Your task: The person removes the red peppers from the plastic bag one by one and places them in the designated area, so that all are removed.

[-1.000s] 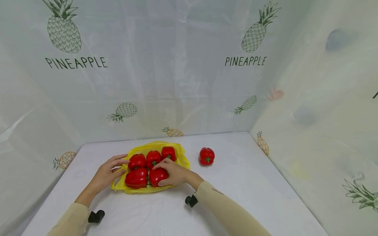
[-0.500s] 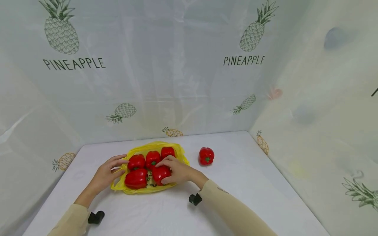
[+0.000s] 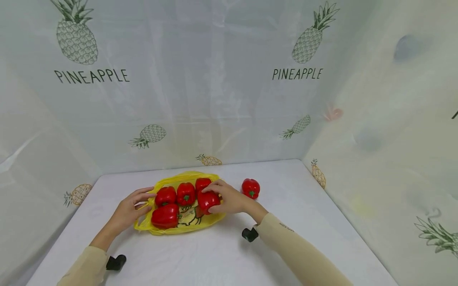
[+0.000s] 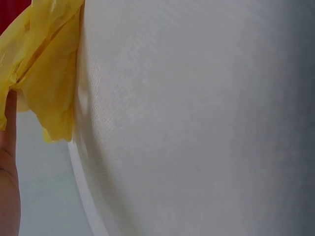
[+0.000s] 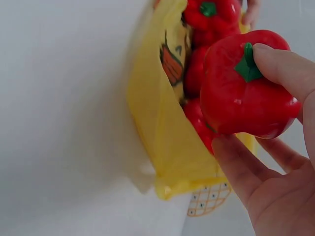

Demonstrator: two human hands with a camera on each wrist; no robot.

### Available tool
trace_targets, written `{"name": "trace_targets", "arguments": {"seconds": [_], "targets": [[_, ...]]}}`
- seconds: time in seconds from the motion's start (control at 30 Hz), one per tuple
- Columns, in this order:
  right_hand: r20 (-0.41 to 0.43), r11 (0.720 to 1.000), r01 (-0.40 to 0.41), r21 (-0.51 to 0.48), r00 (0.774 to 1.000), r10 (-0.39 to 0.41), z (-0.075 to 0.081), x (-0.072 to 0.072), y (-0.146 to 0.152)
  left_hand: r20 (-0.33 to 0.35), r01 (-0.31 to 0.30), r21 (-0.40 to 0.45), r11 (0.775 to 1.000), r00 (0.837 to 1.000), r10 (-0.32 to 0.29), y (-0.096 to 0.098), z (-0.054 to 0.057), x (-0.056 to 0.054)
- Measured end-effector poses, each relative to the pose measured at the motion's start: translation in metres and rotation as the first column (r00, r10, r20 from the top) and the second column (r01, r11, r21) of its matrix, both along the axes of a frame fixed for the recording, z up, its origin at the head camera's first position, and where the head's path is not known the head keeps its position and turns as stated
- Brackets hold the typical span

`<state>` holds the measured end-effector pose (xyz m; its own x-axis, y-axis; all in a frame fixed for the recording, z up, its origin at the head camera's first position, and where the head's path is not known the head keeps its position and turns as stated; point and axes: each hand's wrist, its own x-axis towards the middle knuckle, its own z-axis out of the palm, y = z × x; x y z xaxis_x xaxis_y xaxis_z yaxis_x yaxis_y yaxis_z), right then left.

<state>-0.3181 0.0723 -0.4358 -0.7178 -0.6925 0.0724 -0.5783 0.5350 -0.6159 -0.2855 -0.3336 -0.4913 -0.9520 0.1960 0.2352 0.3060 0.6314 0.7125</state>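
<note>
Below the head view's centre, the right grip (image 3: 230,199) holds a red pepper (image 3: 207,202) over the yellow bag (image 3: 189,174), stem (image 5: 247,69) facing the right wrist view, base hidden. The left grip (image 3: 129,209) touches the bag; whether it pinches is unclear.

In the head view the right hand (image 3: 229,198) covers the right side of the held pepper (image 3: 208,201), which itself hides part of the back pepper (image 3: 202,183); peppers lie over part of the print (image 3: 189,217) on the bag (image 3: 168,231); both sleeves (image 3: 300,250) run off the bottom edge, and the lettering (image 3: 286,227) on the right one is too small to read; shapes on the curtain (image 3: 379,171) are blurred; in the left wrist view most of the left hand (image 3: 129,210) falls outside the frame, one fingertip lost behind the bag; a red patch (image 4: 9,14) is too cropped to tell; in the right wrist view the right edge cuts the right hand.
</note>
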Motion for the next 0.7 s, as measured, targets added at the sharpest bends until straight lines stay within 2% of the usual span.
{"name": "trace_targets", "arguments": {"seconds": [0.23,0.7], "targets": [[0.014,0.999,0.040,-0.028,0.999,-0.040,0.010,-0.005,0.021,0.002,0.018,0.017,1.000,1.000,-0.018,-0.001,-0.001,0.000],[-0.041,0.996,0.071,-0.053,0.996,-0.073,0.027,-0.020,0.056,0.002,0.011,0.009,1.000,1.000,-0.011,-0.003,-0.001,0.001]]}}
